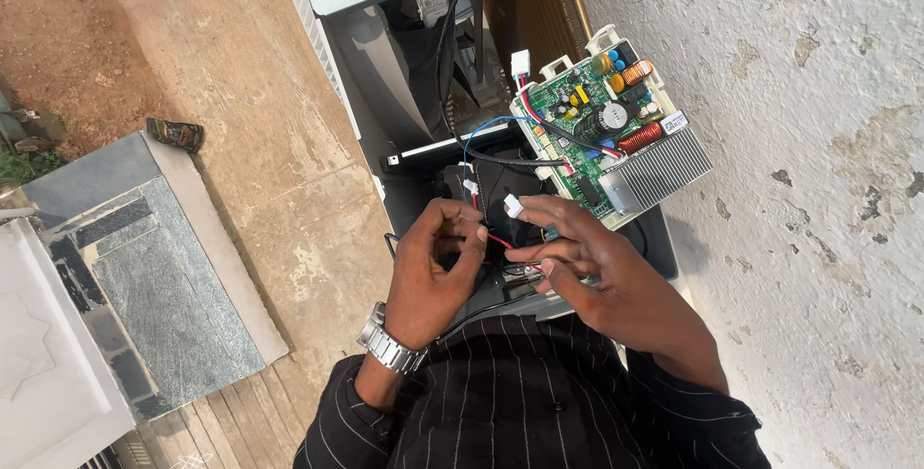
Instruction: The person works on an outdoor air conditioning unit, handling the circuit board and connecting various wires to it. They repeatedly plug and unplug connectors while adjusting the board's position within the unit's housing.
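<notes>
My left hand (433,267), a metal watch on its wrist, pinches a thin red wire (497,238) over the open top of an outdoor air-conditioner unit (404,75). My right hand (592,262) is beside it, fingers spread, holding the same wire bundle near a small white plug connector (513,205). A green circuit board (602,127) with a finned metal heatsink (659,171) lies tilted on the unit just beyond my right hand. Red, blue and black wires run from the board toward my fingers.
A rough plastered wall (808,142) rises on the right. On the left lie a detached grey metal panel (144,257) and a white cover (38,354) on a concrete ledge (250,123). A small dark can (175,133) lies on that ledge.
</notes>
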